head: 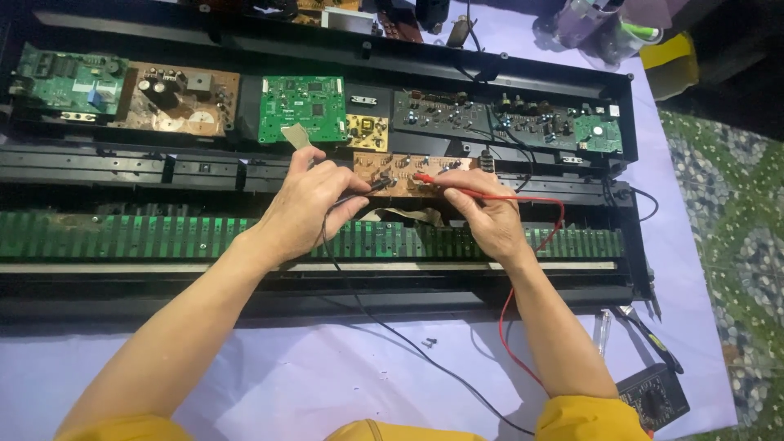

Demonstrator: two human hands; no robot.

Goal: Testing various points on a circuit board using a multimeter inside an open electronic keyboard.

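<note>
Small brown circuit board [412, 174], studded with dark components, lies tilted in the middle of an opened black keyboard chassis [327, 294], just above the long green strip of key contacts [122, 237]. Left hand [306, 208], fingers curled closed, pinches a black test probe [371, 189] whose tip touches the board's left part; its black lead [392, 335] runs down across the chassis onto the pale lilac cloth [286, 384]. Right hand [482, 212], fingers likewise closed, grips a red test probe [429, 178] with its tip on the board's centre; the red lead [555, 214] loops right, then down past the wrist. Behind the brown board, along the chassis's rear bay, sit a square green circuit board [302, 106], a small yellow board [367, 131] and dark boards [490, 118] to the right. A dark multimeter [653, 400] rests at lower right on the cloth, near a clear-handled screwdriver [603, 331].
</note>
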